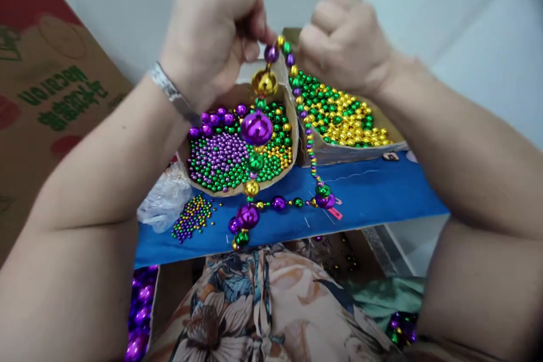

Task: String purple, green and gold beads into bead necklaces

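Pinches strand [257,129] in left hand [216,22]; seemingly clenches right hand [343,42].
Could snap strand by overpulling, spilling beads [279,203] over table's [373,192] near edge.

A: Your left wrist [180,62]?
B: Silver-grey bracelet [172,91], wide band, patterned surface.
A: Your hands?
B: Left hand [214,20], right hand [341,42]: both bare.
A: Your clothes?
B: Floral garment [303,285] on your front: beige, tan-orange, blue-grey leaves, large pale bloom with dark centre toward your left, cloth gathered down the middle.
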Tool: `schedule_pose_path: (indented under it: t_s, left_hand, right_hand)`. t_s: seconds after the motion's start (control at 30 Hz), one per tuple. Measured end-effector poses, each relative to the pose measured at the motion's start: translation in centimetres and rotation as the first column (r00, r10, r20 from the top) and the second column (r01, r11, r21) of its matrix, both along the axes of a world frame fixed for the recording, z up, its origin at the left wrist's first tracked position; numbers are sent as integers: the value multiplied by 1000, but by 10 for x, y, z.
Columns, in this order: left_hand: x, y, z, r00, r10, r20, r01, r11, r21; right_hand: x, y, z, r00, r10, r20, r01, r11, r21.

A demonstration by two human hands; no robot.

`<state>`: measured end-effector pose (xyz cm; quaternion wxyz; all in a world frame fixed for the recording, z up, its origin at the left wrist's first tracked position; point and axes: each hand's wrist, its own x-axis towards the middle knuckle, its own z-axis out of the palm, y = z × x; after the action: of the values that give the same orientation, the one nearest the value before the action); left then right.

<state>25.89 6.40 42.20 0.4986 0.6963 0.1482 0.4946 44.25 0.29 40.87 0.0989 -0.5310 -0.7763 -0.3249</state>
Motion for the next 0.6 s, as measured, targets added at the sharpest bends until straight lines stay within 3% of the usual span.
schedule_pose_path:
  t_s: [0.07,0.17,0.23,0.37,0.47,0.6]
  left_hand:
    - [2,3,-25,998,-57,-25,56,998,-24]
    - [7,8,-60,994,-89,-67,81,991,-109]
    - [10,12,-81,994,-73,-81,65,993,-100]
    - [14,18,-116,991,-59,-120,52,997,-61]
    - [15,16,-133,988,-82,-131,65,990,-127]
    - [16,6,-140,990,-76,-122,34,949,-313]
  right_hand:
    - [6,5,-22,1000,3,4,-3,998,-61]
    - [13,9,-65,984,90,-157,-101,993,-64]
    - [15,8,-88,959,136,-248,-159,984,-76]
    - [10,-4,-114,926,59,-372,-126,980,-157]
    - [2,-13,-127,899,-28,-436,-54,983,-173]
    - [-5,-16,-146,906,-29,-422,-4,997,-79]
